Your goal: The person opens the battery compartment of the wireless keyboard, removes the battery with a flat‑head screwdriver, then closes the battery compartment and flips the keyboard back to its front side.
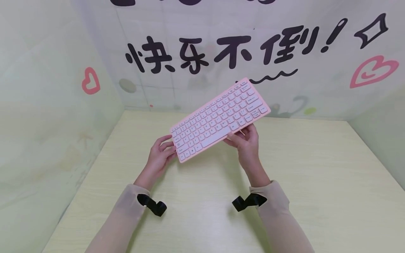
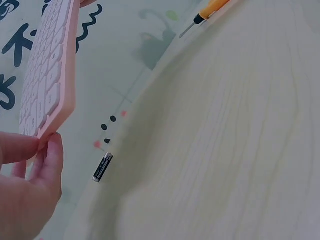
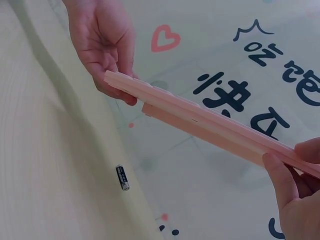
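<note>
A pink keyboard (image 1: 218, 119) with white keys is held up above the table, tilted so that its right end is higher. My left hand (image 1: 160, 154) pinches its lower left corner, thumb and fingertips on either side of the edge, as the left wrist view shows. Along the near long edge, right of the middle, my right hand (image 1: 245, 142) grips it with the thumb by the keys and the fingers underneath. The right wrist view shows the keyboard (image 3: 200, 112) edge-on, with a raised pink ridge along its underside.
On the table (image 1: 202, 218), a small black battery (image 2: 103, 167) lies near the back edge, hidden in the head view behind the keyboard. A screwdriver (image 2: 212, 9) with an orange handle lies farther right. A printed cloth (image 1: 202, 88) hangs behind the table.
</note>
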Demonstrator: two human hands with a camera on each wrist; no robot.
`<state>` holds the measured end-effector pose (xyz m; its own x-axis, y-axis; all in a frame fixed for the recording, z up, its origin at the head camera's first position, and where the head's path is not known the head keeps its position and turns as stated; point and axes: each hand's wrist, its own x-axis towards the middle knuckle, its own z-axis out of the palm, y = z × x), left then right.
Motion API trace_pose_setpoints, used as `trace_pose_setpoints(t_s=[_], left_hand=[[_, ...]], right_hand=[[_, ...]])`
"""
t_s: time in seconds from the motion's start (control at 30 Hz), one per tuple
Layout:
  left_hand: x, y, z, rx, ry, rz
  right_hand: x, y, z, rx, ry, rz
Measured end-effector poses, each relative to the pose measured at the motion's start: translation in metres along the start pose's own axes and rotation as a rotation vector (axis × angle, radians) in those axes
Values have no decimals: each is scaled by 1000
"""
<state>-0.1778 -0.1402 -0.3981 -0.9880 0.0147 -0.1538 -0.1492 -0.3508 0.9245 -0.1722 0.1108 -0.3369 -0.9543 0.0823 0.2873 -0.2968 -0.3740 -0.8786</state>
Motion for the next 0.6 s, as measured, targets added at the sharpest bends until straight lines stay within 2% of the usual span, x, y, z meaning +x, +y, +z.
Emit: trace_pose_setpoints(t_s=[0.23, 0.47, 0.6], left_hand=[[-1, -2, -1, 59, 42, -33], [-1, -2, -14, 85, 85, -39], [-3, -2, -25, 80, 81, -36]], right_hand=[[0, 0, -2, -55, -80, -8], [2, -5, -5, -84, -28, -9], [3, -9, -12, -69, -8, -9]])
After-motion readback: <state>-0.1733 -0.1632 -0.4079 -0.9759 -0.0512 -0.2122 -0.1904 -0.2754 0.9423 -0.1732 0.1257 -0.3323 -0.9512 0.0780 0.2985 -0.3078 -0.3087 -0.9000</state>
